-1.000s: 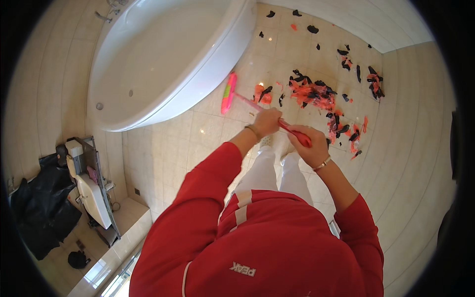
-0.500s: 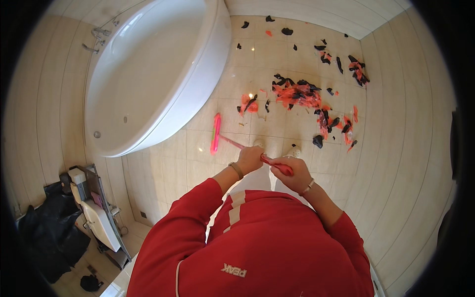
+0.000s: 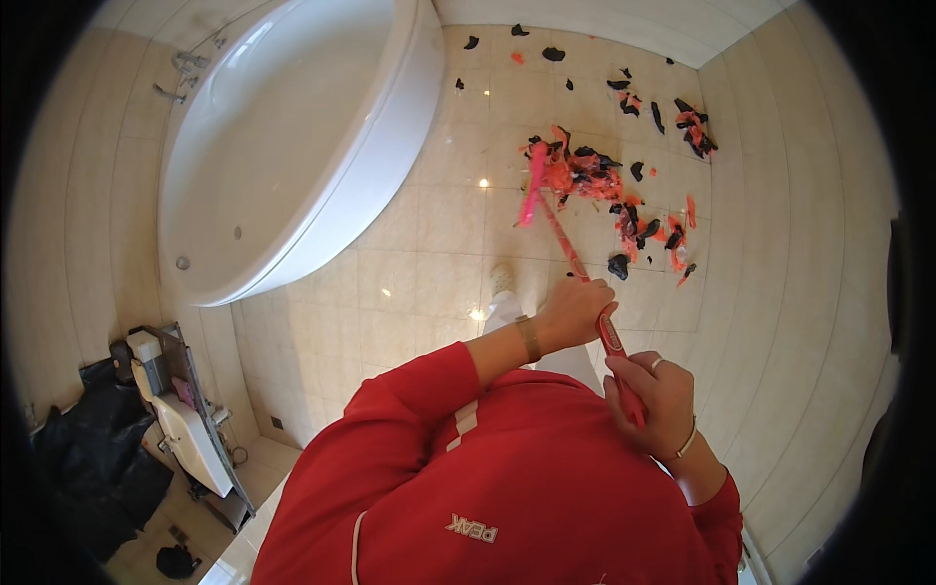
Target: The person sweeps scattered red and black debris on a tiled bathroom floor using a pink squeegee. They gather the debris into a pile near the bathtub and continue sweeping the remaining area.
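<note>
Both my hands grip the red handle of a broom point(image 3: 563, 237). My left hand point(image 3: 575, 310) is wrapped round the shaft farther down, and my right hand point(image 3: 658, 402) is closed round its upper end, close to my body. The pink broom head point(image 3: 535, 185) rests on the tiled floor, touching the left side of a heap of red and black plastic scraps point(image 3: 583, 174). A second cluster of scraps point(image 3: 636, 231) lies just nearer and to the right of that heap.
A white bathtub point(image 3: 390, 146) fills the far left. More scraps point(image 3: 694, 129) lie by the right wall, with several black bits point(image 3: 554, 54) scattered at the back. A washbasin cabinet point(image 3: 190, 429) and a black cloth point(image 3: 97, 468) are at the lower left. My shoe point(image 3: 502, 279) stands ahead.
The broom head has swung right and away from me, from near the bathtub to the heap. A small pile of scraps has been pushed into the heap. Both hands have shifted right.
</note>
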Demonstrator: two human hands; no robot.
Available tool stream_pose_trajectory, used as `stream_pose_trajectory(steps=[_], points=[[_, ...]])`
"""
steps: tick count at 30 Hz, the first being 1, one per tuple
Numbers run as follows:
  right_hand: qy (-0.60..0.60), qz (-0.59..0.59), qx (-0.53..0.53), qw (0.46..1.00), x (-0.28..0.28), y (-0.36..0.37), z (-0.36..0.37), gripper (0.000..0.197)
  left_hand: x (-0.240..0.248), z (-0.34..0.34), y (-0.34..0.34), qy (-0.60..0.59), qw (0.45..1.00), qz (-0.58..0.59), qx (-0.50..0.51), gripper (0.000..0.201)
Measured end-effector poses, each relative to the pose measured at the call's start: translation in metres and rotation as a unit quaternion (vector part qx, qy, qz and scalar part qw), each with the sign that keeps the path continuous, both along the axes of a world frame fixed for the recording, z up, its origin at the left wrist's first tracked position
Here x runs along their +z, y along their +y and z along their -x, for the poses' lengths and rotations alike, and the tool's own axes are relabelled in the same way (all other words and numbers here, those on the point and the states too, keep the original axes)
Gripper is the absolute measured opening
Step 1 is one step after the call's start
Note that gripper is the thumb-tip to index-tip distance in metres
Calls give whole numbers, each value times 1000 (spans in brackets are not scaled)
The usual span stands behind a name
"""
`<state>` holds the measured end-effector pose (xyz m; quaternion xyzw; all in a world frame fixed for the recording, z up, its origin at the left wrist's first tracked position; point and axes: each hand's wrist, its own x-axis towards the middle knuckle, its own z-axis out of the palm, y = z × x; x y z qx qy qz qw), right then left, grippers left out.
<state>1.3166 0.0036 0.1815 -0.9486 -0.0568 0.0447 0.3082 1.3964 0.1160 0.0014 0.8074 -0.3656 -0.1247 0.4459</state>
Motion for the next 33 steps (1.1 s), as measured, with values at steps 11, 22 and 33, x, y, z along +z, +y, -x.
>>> stream_pose_trajectory(steps=[11, 22, 33], points=[[120, -291, -59, 947, -155, 16, -7, 18, -120, 19, 87, 83, 979, -185, 22, 20], [5, 43, 3, 999, -67, -13, -22, 23, -69, -16, -36, 58, 993, 96, 36, 24], [52, -198, -28, 978, -82, -9, -13, 23, -58, 3, 41, 36, 989, -121, 72, 22]])
